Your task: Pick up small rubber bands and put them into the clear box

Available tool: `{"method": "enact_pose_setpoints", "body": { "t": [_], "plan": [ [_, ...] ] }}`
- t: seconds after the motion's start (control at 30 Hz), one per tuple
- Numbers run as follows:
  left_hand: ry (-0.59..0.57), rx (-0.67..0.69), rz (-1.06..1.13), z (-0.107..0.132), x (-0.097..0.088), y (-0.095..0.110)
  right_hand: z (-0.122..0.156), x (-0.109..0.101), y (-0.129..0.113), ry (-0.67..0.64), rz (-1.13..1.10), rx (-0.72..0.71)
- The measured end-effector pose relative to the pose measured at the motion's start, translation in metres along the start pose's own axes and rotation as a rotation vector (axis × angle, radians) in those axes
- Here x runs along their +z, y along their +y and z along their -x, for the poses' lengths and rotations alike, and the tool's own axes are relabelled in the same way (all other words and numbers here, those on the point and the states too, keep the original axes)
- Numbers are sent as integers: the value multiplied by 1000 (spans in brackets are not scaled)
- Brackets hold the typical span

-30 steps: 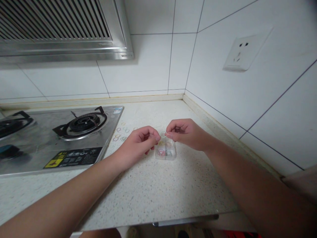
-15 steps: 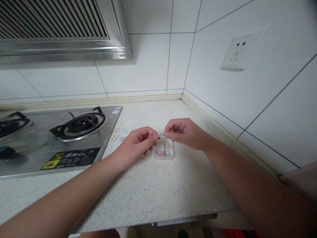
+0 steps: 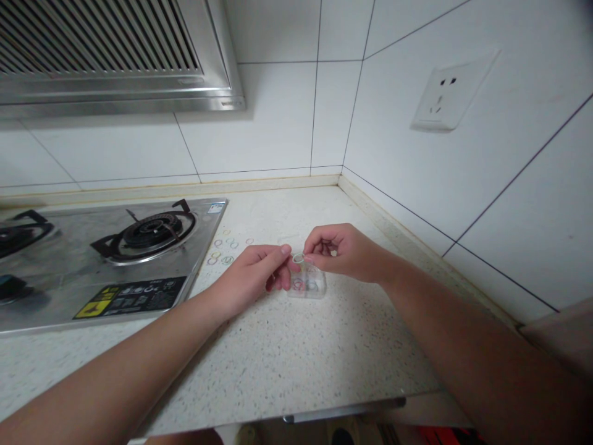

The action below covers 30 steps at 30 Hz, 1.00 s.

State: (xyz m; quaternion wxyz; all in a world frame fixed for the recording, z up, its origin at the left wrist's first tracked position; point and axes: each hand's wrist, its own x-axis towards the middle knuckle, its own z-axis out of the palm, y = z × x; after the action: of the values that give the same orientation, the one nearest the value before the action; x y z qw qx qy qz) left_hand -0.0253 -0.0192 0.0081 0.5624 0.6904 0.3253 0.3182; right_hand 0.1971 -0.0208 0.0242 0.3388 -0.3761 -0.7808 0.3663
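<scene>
My right hand (image 3: 331, 247) pinches a small pale ring-shaped band (image 3: 298, 258) between thumb and forefinger. Close to the band's left side, my left hand (image 3: 266, 267) is closed, its thumb pressed on the forefinger; whatever lies between them is hidden. Just below both hands stands a clear divided plastic box (image 3: 307, 294), with reddish, yellowish and bluish bands visible in its compartments. The hands cover part of it. On the counter left of my left hand lie several loose coloured bands (image 3: 227, 260), apart from one another.
A steel gas hob (image 3: 152, 272) with black burners occupies the left of the speckled counter (image 3: 287, 358). Above it hangs a range hood (image 3: 120, 93). White tiled walls meet behind the counter, with a socket (image 3: 442, 93) on the right wall.
The pale band and my right fingers have come slightly down and left. My left thumb has shifted up and left, and the left fingers have turned beneath it.
</scene>
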Motion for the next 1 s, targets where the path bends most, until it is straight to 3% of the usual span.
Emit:
{"method": "enact_pose_setpoints", "body": {
  "t": [0.13, 1.0],
  "plan": [
    [-10, -48, -29, 0, 0, 1, 0, 0, 0, 9, 11, -9],
    [36, -54, -40, 1, -2, 4, 0, 3, 3, -33, 3, 10]
  ]
}}
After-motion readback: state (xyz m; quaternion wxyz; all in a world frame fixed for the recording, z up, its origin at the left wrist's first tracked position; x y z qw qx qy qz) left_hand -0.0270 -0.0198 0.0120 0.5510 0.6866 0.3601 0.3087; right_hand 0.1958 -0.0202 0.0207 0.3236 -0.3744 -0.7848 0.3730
